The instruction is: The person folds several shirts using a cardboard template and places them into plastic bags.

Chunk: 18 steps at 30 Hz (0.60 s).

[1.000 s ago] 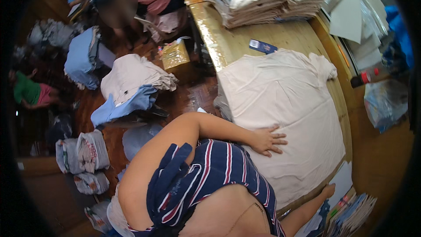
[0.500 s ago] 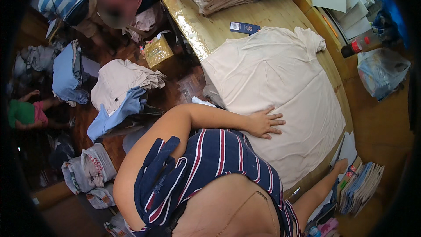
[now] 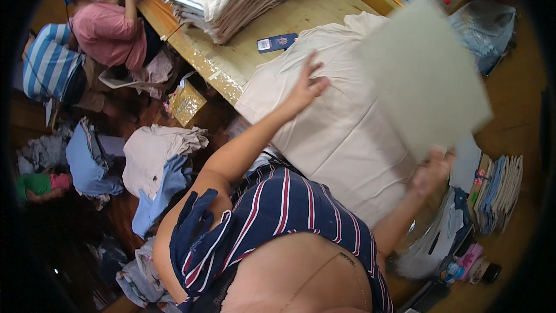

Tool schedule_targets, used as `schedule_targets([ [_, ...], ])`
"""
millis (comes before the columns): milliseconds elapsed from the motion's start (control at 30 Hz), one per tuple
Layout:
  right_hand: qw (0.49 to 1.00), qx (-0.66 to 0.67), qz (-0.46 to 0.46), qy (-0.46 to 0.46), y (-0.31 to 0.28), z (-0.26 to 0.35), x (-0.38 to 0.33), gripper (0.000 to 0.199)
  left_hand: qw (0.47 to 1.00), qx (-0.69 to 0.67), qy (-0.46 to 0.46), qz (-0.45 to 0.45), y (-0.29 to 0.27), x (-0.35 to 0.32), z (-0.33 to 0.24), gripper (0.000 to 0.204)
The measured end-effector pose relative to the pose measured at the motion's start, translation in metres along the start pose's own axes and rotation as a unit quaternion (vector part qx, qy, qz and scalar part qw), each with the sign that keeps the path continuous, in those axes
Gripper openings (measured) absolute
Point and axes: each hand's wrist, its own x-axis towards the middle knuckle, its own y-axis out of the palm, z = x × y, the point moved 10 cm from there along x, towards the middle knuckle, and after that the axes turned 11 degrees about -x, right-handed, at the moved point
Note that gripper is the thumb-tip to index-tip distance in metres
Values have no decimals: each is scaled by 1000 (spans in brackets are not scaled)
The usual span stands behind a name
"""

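Note:
A cream shirt (image 3: pixel 330 122) lies spread out on the wooden table (image 3: pixel 324 14), its surface lightly creased. My left hand (image 3: pixel 306 87) is over its left part, fingers apart and holding nothing; whether it touches the cloth I cannot tell. In my right hand (image 3: pixel 430 173) is a grey cardboard sheet (image 3: pixel 425 75), gripped at its near corner. The sheet is tilted over the shirt's right side and hides that part; both it and the hand are blurred by motion. Beyond the shirt's far left edge lies a dark blue tag (image 3: pixel 277 43).
A tall stack of folded cream shirts (image 3: pixel 231 8) stands at the far edge. Folded garments (image 3: pixel 495 188) and a plastic bag (image 3: pixel 483 29) are on the right. At left, cloth piles (image 3: pixel 156 153) and a taped box (image 3: pixel 186 103) sit near two people (image 3: pixel 110 37).
My left hand has lifted off the middle of the shirt and moved away to the far left. My right hand has come in from the right side with the cardboard sheet.

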Motion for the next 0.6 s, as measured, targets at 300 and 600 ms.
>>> schedule_targets([
  [300, 912, -53, 244, 325, 136, -135, -119, 35, 838, 532, -44, -114, -115, 3, -17, 45],
  [600, 912, -103, 250, 309, 163, -144, -103, 38, 747, 638, 137, -127, -71, -23, -33, 40],
])
